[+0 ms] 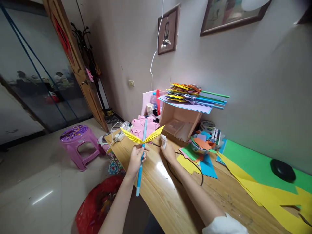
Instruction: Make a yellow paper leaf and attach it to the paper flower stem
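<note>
My left hand [138,157] is closed around a blue paper stick [139,177], held tilted over the table's left edge. Yellow pleated paper leaves [152,135] spread to both sides of the stick just above my fingers. Behind its upper end is a pink folded-paper flower [138,126]; whether the two touch I cannot tell. My right hand [168,151] grips a white glue gun [163,139], mostly hidden by the fingers, close to the right yellow leaf. A dark cord [202,177] loops on the table by my right forearm.
The wooden table [158,195] bears a bowl of paper scraps [200,148], coloured sheets [209,167] and a black mouse-like object [282,170]. Finished paper flowers [182,92] lie on a wooden box [180,122]. A power strip [120,135], purple stool [80,143] and red bag [95,201] are left.
</note>
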Demonstrator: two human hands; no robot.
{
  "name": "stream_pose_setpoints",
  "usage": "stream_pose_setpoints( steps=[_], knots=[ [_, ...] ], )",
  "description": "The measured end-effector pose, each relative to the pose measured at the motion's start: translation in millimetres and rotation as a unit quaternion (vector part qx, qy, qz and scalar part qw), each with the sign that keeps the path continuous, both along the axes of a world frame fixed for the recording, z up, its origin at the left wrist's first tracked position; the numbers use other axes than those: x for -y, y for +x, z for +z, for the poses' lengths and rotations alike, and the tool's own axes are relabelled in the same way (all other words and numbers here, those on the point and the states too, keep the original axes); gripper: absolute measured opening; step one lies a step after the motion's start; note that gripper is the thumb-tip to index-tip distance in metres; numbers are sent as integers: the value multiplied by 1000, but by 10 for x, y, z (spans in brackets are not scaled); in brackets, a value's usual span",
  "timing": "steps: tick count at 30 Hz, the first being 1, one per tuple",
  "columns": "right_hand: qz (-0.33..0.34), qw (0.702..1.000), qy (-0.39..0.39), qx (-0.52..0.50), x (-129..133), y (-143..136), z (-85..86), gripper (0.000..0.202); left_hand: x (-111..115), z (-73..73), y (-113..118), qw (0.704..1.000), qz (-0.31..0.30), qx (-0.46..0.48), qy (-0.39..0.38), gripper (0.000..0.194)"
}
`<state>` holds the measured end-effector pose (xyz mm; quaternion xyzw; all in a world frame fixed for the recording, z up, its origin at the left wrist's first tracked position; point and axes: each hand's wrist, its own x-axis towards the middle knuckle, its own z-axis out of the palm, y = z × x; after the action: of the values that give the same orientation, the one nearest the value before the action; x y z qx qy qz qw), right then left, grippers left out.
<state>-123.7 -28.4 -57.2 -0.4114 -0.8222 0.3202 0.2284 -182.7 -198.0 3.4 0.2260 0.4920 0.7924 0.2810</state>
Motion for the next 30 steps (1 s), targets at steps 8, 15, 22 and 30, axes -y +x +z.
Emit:
stream_pose_setpoints(
  steps=[8, 15, 22, 30],
  knots=[
    [19, 993, -12, -114, -244, 663, 248, 47, 73, -72, -199, 988, 55, -136, -44, 23],
    [173, 963, -135, -157, -55, 1098, 875, 32, 4, -122, -117, 986, 19, -155, -54, 18],
    [182, 949, -209, -153, 2, 1075, 919, 34, 19, -62, 13, 981, -19, -183, -69, 15],
    [185, 948, -212, -147, 9, 1098, 903, 34, 47, -22, 55, 983, -40, -165, -64, 18]
  ],
)
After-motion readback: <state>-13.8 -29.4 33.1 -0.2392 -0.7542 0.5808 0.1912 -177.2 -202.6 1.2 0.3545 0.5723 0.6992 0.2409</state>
